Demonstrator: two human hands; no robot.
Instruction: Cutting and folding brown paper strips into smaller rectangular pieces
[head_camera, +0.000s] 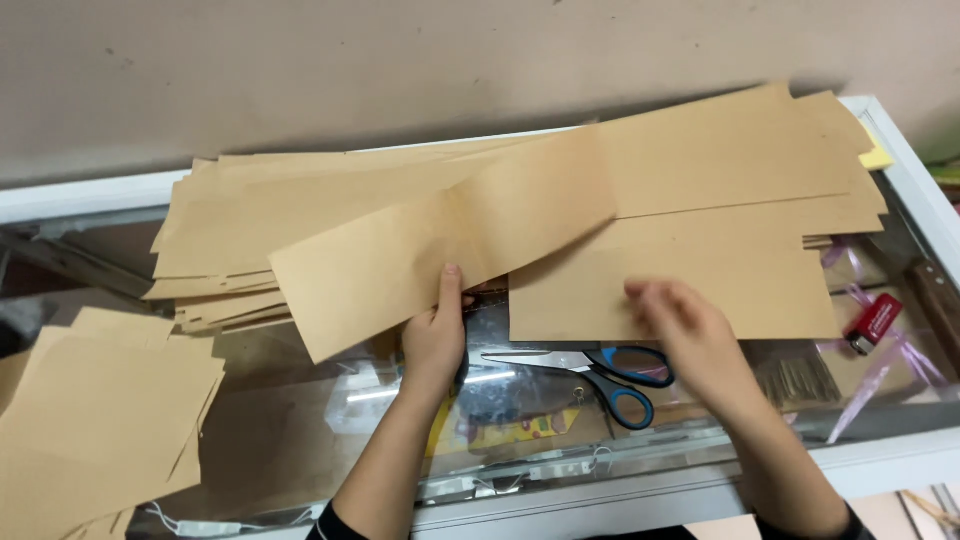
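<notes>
My left hand (437, 335) pinches the lower edge of a long brown paper strip (440, 245) that slants up to the right over the piles. My right hand (690, 335) is blurred and rests on a flat brown sheet (600, 290) lying on the glass counter top; whether it grips the sheet is unclear. Blue-handled scissors (610, 375) lie on the glass between my two hands, just below the sheet.
A big stack of brown paper strips (230, 225) spreads along the wall side. A smaller pile (100, 420) lies at the lower left. A red lighter (873, 322) and purple ribbon (885, 370) sit at the right. The glass counter has a white frame (890, 465).
</notes>
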